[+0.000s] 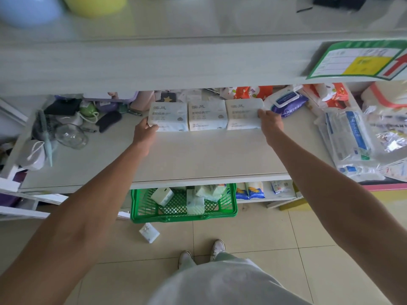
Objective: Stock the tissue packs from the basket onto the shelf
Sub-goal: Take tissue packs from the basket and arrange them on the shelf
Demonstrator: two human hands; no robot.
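Near: person's white shoes [202, 253] on beige tiled floor [253, 230]. One small white tissue pack [149, 232] lies loose on the floor, just in front of the green plastic lattice basket [182, 217]. The basket sits on the floor, its back part under the shelf edge. Inside are approx 4 white/pale-green tissue packs [162, 195], jumbled, some tilted.

Mid: pale grey flat shelf [198, 159], both arms reaching over it.
- L hand [145, 128]: thumb over near corner of the left white printed pack [170, 114], fingers curled round its left end, clamped on it.
- R hand [269, 121]: thumb on top of the right white printed pack [242, 114], fingers wrapped round its right end, clamped on it.
- Btwn them, the middle white printed pack [207, 115] touches both neighbours.
- The 3 packs form one row, side by side, flat on the shelf toward the back, printed faces up.

Sides: clear glass vessel [70, 136] among misc small items at left. Blue wet-wipe pack [286, 103] just right of the row, near the R hand. Clear bagged goods w/ blue print [350, 137] at far right.

Far: red-and-white packets [253, 92] behind the row. The upper shelf's front edge carries a green-bordered label w/ yellow patch [356, 60]. On top, blurred: light-blue basin [28, 9], yellow-green basin [94, 5].
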